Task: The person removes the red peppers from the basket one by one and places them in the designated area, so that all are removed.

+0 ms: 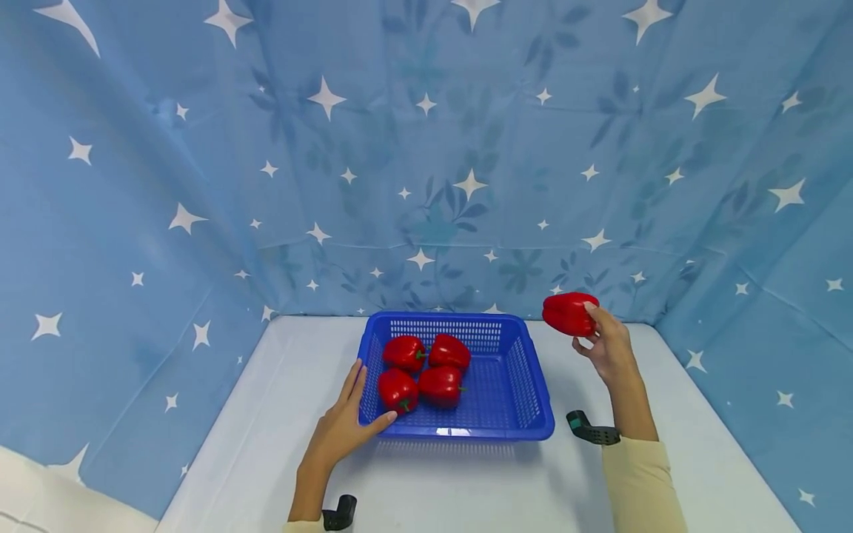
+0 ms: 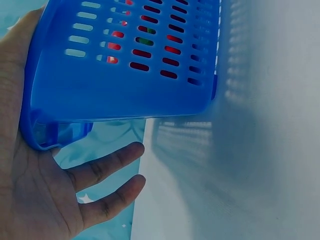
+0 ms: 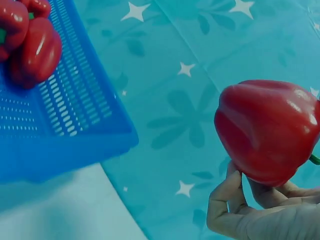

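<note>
A red bell pepper (image 1: 569,314) is gripped between the thumb and fingers of my right hand (image 1: 608,350), raised to the right of the blue basket (image 1: 533,433). In the right wrist view the held pepper (image 3: 270,130) shows its green stem at the right edge. My left hand (image 1: 343,431) rests on the basket's front left corner, thumb along the front rim and fingers along the left side. Two of its fingers (image 2: 107,167) stretch out straight below the rim in the left wrist view. Several red bell peppers (image 1: 441,386) with green stems lie in the basket's left half.
The basket stands on a white table (image 1: 453,488), its slotted far wall near the table's back edge. A blue curtain (image 1: 426,148) with white stars and leaf prints hangs behind and at both sides. Black wrist-worn devices (image 1: 600,434) sit at both wrists.
</note>
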`<act>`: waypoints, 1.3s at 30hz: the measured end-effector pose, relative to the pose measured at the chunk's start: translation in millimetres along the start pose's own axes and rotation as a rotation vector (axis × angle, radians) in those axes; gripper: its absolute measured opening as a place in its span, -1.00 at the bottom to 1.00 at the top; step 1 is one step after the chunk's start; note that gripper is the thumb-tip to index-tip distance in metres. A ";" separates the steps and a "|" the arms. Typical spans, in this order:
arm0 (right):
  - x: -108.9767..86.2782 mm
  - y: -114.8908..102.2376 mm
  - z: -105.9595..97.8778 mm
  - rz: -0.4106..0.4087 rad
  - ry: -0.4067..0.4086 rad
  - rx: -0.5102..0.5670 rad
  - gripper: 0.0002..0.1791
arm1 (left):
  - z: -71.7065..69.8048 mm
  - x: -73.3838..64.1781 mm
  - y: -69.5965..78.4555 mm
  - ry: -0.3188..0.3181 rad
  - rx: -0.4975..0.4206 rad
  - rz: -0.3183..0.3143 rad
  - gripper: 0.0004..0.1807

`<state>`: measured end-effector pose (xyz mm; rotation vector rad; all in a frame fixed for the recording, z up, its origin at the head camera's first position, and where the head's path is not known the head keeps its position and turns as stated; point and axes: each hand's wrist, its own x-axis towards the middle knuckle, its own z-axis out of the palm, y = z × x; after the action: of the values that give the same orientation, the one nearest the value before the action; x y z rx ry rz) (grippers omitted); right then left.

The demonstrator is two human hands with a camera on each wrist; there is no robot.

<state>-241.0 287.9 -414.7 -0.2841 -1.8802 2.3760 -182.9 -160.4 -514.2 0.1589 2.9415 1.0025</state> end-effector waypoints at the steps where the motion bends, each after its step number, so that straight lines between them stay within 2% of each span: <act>1: -0.4 1.0 -2.4 0.009 0.024 0.002 -0.31 | -0.2 0.1 0.0 -0.001 0.001 -0.002 0.22; 6: -1.0 10.5 -15.9 0.053 0.075 0.009 -0.22 | -1.9 0.0 1.2 -0.016 0.005 -0.017 0.25; 11: 11.3 32.0 -34.6 0.048 0.095 -0.003 -0.16 | -3.7 2.1 1.8 -0.011 0.008 -0.008 0.23; 15: 19.8 50.1 -41.6 0.099 0.156 -0.101 -0.03 | -5.9 3.7 1.4 -0.006 0.010 -0.001 0.22; 20: 20.5 70.9 -37.4 0.200 0.201 -0.304 0.10 | -7.0 4.2 0.5 -0.012 0.008 0.003 0.23; 23: 23.2 88.0 -36.2 0.212 0.209 -0.434 0.11 | -6.2 3.4 -0.1 -0.016 0.002 -0.002 0.24; 27: 28.1 101.0 -32.3 0.204 0.225 -0.545 0.12 | -5.7 2.4 0.2 -0.013 -0.008 -0.001 0.23; 34: 33.0 107.6 -25.6 0.203 0.287 -0.625 0.11 | -2.4 2.3 0.4 -0.020 -0.027 0.001 0.18; 39: 34.5 110.2 -23.1 0.200 0.326 -0.628 0.13 | 0.5 0.6 0.3 -0.009 -0.042 0.011 0.18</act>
<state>-265.8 290.8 -529.8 -0.8787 -2.4469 1.6197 -183.5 -159.7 -514.4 0.1781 2.9119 1.0607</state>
